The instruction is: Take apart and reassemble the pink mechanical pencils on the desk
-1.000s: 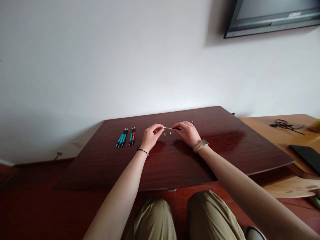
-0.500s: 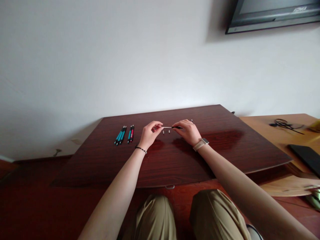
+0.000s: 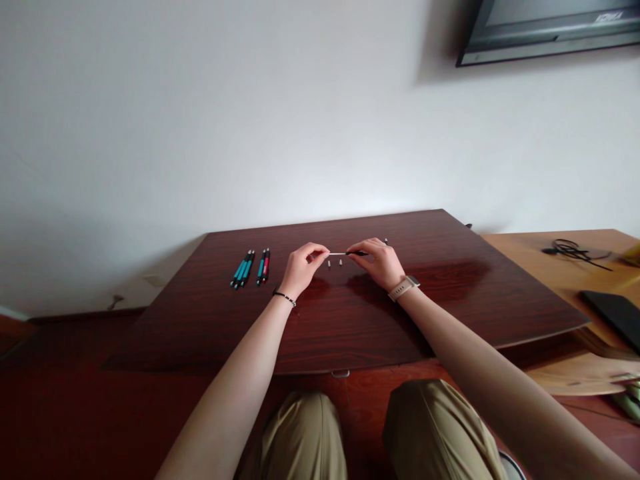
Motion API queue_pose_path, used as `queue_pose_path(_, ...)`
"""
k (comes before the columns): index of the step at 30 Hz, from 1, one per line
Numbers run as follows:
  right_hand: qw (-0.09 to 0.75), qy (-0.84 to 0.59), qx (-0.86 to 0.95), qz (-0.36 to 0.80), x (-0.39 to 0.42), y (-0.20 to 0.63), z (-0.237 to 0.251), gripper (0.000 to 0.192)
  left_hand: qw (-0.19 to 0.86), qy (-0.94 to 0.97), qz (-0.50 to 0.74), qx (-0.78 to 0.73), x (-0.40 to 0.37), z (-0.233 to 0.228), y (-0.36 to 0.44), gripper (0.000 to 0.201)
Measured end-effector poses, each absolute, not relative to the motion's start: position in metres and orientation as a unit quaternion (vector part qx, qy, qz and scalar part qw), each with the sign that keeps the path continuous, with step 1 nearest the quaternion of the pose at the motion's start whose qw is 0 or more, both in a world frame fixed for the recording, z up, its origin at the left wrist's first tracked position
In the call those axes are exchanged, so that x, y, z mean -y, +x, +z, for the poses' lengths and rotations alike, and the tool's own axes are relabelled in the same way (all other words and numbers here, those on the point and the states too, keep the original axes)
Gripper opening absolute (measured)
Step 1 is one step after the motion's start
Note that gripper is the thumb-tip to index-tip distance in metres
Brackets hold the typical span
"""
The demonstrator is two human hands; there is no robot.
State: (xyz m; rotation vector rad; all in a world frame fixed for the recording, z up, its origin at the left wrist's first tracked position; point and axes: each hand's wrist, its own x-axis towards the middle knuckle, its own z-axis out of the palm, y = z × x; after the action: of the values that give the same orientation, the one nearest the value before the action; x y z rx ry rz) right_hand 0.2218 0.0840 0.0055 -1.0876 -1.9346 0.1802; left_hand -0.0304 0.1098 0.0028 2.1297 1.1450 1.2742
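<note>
Over the middle of the dark wooden table [image 3: 320, 333], my left hand [image 3: 303, 265] pinches one end of a thin white pen refill [image 3: 337, 254]. The refill's other end meets a black pen part [image 3: 359, 253], which the fingers of my right hand [image 3: 379, 261] close around; most of that part is hidden by the hand. Below the refill lie two small pale pen tips [image 3: 329, 265] side by side. Another small piece [image 3: 386, 241] sits just beyond my right hand.
Several teal-and-black pens [image 3: 243, 269] lie to the left, with a red pen [image 3: 266, 265] beside them. On a lighter desk [image 3: 530, 257] at right are a coiled black cable [image 3: 573, 251] and a flat black device [image 3: 613, 313]. A screen [image 3: 550, 33] hangs on the wall.
Both hands keep their grip, the refill still stretched between them. The whole view has shifted slightly; little else differs.
</note>
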Motion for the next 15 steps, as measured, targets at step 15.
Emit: queue_pose_path(15,0.455,-0.425,0.777,0.094,-0.0859,0.2216,0.0024,0.015,0.19,0.768,0.454,-0.409,-0.1046,0.0016,-0.0264,0.017)
